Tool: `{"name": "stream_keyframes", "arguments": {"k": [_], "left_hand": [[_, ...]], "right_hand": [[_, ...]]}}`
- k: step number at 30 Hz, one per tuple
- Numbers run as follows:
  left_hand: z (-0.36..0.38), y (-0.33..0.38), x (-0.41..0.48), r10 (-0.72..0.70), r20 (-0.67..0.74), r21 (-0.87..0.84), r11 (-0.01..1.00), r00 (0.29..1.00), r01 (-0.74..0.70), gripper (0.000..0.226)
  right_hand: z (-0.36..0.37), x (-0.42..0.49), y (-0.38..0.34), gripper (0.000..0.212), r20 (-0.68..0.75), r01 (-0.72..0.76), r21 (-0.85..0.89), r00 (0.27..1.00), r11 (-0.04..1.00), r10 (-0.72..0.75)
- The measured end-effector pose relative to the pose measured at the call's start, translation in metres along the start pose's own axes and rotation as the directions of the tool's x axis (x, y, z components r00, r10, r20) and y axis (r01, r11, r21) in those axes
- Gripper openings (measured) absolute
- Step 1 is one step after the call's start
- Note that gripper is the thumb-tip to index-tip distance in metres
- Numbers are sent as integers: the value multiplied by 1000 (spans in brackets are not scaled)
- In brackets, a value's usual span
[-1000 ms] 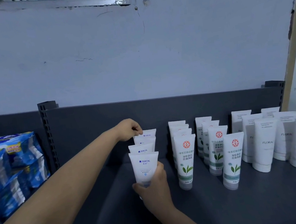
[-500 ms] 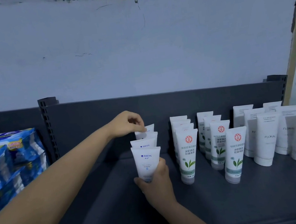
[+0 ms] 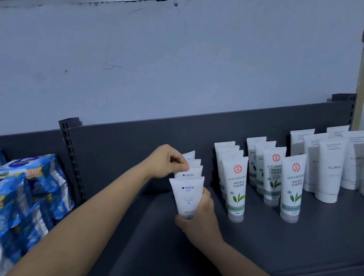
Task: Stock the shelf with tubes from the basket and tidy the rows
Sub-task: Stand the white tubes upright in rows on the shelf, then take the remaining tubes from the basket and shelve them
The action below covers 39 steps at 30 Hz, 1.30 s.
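Tubes (image 3: 237, 186) rowed on shelf (image 3: 306, 248), blue packs (image 3: 21, 193) beside

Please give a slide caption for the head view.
Left hand pinches a rear tube top, right hand grips the front tube on the shelf.

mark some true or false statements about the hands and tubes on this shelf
1. The right hand grips the lower end of the front white plastic tube with blue print. True.
2. The left hand lies flat on the dark grey metal shelf. False: its fingers pinch the top of a tube further back in that row.
3. The white tubes with green leaf print stand right of that row. True.
4. The blue plastic packs sit right of the plain white FLORAL tubes. False: the packs are at the far left, the FLORAL tubes at the far right.
5. The green-leaf tubes lie flat. False: they stand upright on their caps.
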State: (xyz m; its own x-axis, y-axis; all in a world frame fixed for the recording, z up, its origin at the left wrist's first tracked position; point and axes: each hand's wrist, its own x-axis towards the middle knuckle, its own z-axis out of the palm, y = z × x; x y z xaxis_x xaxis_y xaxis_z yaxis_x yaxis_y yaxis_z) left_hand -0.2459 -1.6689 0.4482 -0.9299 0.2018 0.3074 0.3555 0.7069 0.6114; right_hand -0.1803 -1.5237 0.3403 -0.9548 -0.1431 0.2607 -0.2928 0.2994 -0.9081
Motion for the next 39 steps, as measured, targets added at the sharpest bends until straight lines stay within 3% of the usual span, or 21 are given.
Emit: {"name": "stream_keyframes", "arguments": {"k": [4,9,12,15,18,20,22,26,30,33,35,39], "left_hand": [[0,-6,-5,-11,-22,-34,999,1000,11,7],[-1,-13,-27,-89,-201,-171,984,976,55,16],[-7,-16,-56,-140,-371,-158,984,918,86,17],[-16,-23,-96,-170,-484,-66,985,859,158,20],[-28,-27,-153,-164,-576,118,953,801,280,28],[-36,-25,-200,-138,-589,328,859,796,392,41],[-45,-23,-254,-108,-588,533,693,801,485,53],[-62,-22,-368,-150,-658,595,498,738,632,63],[-58,-22,-495,-316,-732,499,354,603,791,75],[-35,-28,-582,-448,-765,405,225,463,886,81],[-15,-35,-632,-554,-764,297,153,331,942,83],[35,-55,-703,-755,-655,59,-6,34,998,62]], "right_hand": [[-4,-1,2,89,28,-18,-27,999,999,18],[-7,-8,-1,120,18,-28,-14,999,999,29],[-5,-24,-5,124,-97,114,-94,988,989,-123],[5,-39,-12,115,-161,318,-310,911,896,-379],[25,-55,-34,90,-8,514,-322,838,795,-545],[45,-67,-45,73,125,630,-249,774,736,-620],[71,-85,-57,65,221,687,-165,725,708,-652],[124,-134,-81,57,384,748,-24,620,663,-685],[179,-201,-84,47,580,748,94,495,657,-646],[225,-253,-73,37,703,710,138,421,691,-573],[254,-284,-59,30,794,651,169,356,740,-493],[304,-338,-19,27,937,575,145,181,805,-298]]}}
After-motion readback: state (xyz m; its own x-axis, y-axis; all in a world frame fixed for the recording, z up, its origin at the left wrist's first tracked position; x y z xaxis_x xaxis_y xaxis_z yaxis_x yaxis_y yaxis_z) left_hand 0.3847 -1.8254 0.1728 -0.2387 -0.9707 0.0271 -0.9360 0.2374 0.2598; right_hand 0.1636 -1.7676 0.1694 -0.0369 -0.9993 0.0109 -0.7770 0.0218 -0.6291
